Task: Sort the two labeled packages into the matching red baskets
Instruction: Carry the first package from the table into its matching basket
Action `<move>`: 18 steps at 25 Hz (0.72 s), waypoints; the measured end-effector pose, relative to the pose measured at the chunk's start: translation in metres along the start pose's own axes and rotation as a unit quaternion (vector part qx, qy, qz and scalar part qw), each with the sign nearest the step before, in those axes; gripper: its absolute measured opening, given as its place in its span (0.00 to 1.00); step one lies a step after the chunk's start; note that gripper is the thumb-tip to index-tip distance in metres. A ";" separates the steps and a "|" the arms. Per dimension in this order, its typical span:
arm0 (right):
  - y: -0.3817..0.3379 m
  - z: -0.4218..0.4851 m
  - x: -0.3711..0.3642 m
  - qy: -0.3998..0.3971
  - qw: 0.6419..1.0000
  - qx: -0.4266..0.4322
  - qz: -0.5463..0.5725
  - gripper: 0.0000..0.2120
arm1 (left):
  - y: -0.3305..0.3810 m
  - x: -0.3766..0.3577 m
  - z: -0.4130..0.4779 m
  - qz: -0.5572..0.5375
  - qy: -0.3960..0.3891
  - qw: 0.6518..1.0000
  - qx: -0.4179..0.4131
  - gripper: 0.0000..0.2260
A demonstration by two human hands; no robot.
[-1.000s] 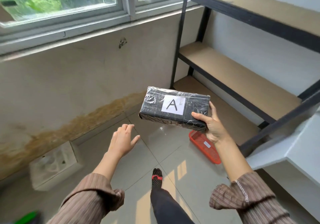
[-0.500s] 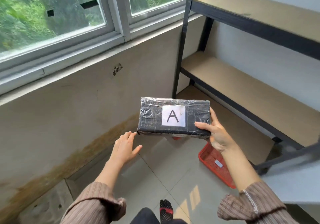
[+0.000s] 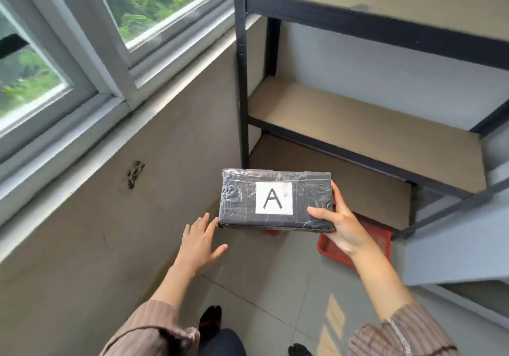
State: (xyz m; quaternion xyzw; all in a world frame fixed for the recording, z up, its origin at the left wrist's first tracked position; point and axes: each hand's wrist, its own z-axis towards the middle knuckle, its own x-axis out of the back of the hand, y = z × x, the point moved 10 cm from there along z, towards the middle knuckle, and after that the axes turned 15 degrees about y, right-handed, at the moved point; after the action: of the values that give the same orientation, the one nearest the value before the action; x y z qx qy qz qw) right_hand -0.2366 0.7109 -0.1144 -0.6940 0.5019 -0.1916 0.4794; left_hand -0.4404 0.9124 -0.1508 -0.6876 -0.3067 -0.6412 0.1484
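The right hand point(image 3: 343, 225) has the black wrapped package point(image 3: 275, 200) in a firm grip at its right end, thumb pressed flat on the top face, the other fingers curled around the end and underneath. The package rides in the air, level, top face up toward the camera, and its white label point(image 3: 273, 198) shows a bold letter A. Clear tape crinkles across the dark wrapping.

The left hand point(image 3: 199, 241) is empty, fingers spread wide, palm down, just below and beside the package's left corner. Whether a fingertip actually touches that corner cannot be told from here.

Down on the tiled floor point(image 3: 264, 287), a red basket point(image 3: 384, 238) sits partly hidden behind the right wrist, tucked against the foot of the black-framed shelf point(image 3: 358, 124). A second sliver of red point(image 3: 271, 231) peeks out under the package's front edge; what it is cannot be made out. The package hangs above the floor, in front of the shelf's lowest board, not yet in any basket.

To the left runs a stained beige wall point(image 3: 96, 231) under a white-framed window point(image 3: 115, 61), green leaves beyond. Striped brown sleeves point(image 3: 396, 333) cover both forearms, and a dark-socked foot point(image 3: 210, 318) shows at the bottom.
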 end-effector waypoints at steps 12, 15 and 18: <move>0.122 0.106 -0.023 0.205 0.978 0.016 0.043 0.41 | -0.075 -0.131 0.119 -0.028 -0.080 0.990 -0.114 0.32; 0.173 0.158 -0.014 0.234 0.971 0.020 0.042 0.41 | -0.090 -0.191 0.150 -0.040 -0.059 0.991 -0.111 0.32; 0.228 0.210 0.000 0.244 0.969 0.012 0.034 0.43 | -0.100 -0.254 0.181 -0.068 -0.029 0.991 -0.112 0.33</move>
State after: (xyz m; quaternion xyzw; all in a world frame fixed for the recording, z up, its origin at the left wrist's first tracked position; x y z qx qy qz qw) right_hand -0.1971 0.8018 -0.4082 -0.6030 0.6247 -0.3445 0.3571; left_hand -0.3564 1.0387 -0.4411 -0.6956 -0.2825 -0.6602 0.0177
